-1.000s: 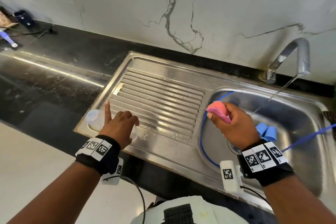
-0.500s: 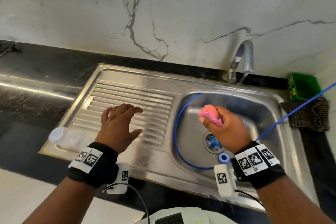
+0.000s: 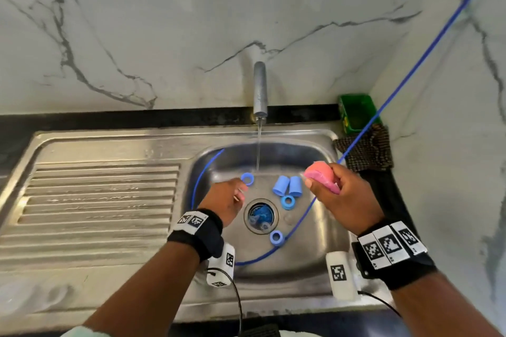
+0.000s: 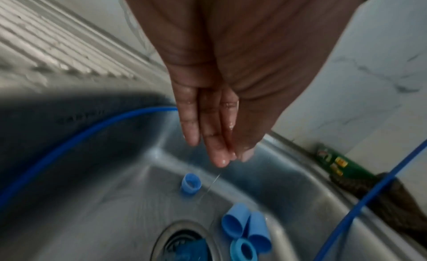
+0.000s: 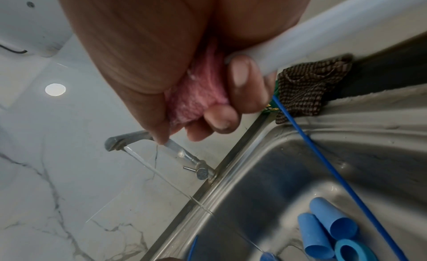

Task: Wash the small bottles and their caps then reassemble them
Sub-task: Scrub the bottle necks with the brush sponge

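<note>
A: Where's my left hand (image 3: 224, 200)?

B: Down in the sink (image 3: 315, 227) basin, left of the drain (image 3: 261, 216). In the left wrist view the fingers (image 4: 215, 137) are straight, pressed together, wet, gripping nothing. They point at a ring cap (image 3: 247, 179) by the basin's back wall.

A: I see that cap standing, mouth up and tipped slightly toward me. My right hand (image 3: 339, 194)?

B: Above the basin's right side, fingers curled tight round the pink sponge (image 3: 321, 176).

A: The other caps?

B: Two long caps (image 3: 288, 185) lie on their sides, touching, behind the drain. Their long axes run from the back wall toward the front, wide open mouths facing the front edge. A ring cap (image 3: 287, 202) sits just in front of them, hole up. Another ring (image 3: 276, 237) lies toward the front edge, touching the blue tube (image 3: 298, 224).

A: Bottles?

B: One blurred clear bottle (image 3: 30, 295) lies at the drainboard's front left corner; I can't tell its axis. Something blue sits in the drain too. The tap (image 3: 259, 87) is running a thin stream.
</note>
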